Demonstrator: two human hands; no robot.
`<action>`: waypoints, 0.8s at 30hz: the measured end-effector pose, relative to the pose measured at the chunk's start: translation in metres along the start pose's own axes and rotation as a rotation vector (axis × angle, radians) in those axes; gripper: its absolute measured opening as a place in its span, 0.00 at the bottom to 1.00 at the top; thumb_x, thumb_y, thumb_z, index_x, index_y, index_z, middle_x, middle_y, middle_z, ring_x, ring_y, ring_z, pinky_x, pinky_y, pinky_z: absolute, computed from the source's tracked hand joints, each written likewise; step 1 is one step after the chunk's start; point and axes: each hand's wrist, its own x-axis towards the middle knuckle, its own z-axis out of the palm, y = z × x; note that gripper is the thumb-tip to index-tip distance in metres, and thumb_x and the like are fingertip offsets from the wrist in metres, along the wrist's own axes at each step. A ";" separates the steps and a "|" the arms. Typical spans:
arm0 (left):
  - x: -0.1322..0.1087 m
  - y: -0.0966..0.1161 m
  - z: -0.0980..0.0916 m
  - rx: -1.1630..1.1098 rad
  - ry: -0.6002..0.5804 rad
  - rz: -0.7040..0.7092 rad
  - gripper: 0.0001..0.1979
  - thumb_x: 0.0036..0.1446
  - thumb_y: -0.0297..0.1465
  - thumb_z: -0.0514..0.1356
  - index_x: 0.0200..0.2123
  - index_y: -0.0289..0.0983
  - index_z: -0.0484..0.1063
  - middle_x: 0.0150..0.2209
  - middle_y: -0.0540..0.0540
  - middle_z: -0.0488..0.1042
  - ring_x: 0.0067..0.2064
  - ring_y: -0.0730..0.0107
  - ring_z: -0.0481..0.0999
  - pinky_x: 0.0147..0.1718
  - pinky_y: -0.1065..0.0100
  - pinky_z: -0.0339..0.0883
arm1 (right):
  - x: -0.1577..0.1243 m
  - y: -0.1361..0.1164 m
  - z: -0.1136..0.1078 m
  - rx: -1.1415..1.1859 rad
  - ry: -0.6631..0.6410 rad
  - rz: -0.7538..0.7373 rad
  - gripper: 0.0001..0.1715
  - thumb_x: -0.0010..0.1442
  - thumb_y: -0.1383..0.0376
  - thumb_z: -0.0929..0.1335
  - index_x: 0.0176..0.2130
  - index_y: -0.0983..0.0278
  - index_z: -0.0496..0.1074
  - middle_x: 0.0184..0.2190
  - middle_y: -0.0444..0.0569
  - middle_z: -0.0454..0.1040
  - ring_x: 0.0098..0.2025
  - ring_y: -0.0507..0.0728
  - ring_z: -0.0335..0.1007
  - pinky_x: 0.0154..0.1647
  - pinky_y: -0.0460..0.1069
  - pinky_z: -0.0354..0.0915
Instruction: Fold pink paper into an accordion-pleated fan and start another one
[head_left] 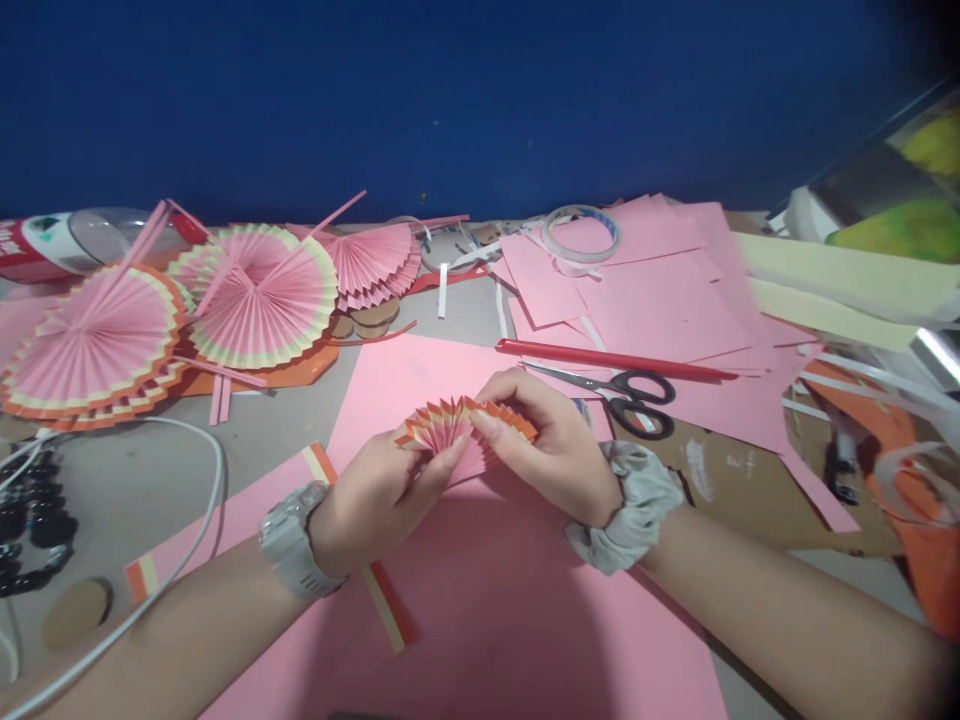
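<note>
Between my two hands is a small pleated paper fan (465, 452), pink with an orange and yellow border, spread in a half circle. My left hand (401, 490) grips its left side, the thumb laid over the pleats. On the other side my right hand (544, 440) pinches the folds, thumb on top and fingers behind. Both hands are over a large pink paper sheet (457, 620). A flat pink strip with orange and yellow ends (247, 500) lies partly under my left wrist. Just beyond my right hand are black-handled scissors (637, 398).
Finished-looking round paper fans (262, 290) lie at the back left, near a plastic bottle (97, 240). A white cable (217, 480) crosses the left side. Pink sheets (660, 290), a tape roll (581, 235) and a red rod (615, 360) lie at the right. A blue wall (450, 100) stands behind.
</note>
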 end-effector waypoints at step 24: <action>0.000 0.001 0.002 0.051 0.109 -0.166 0.11 0.60 0.34 0.53 0.27 0.37 0.68 0.31 0.52 0.71 0.30 0.78 0.70 0.30 0.77 0.63 | 0.000 0.001 0.004 -0.128 -0.068 -0.035 0.05 0.56 0.71 0.61 0.30 0.62 0.61 0.25 0.41 0.63 0.26 0.48 0.60 0.28 0.45 0.58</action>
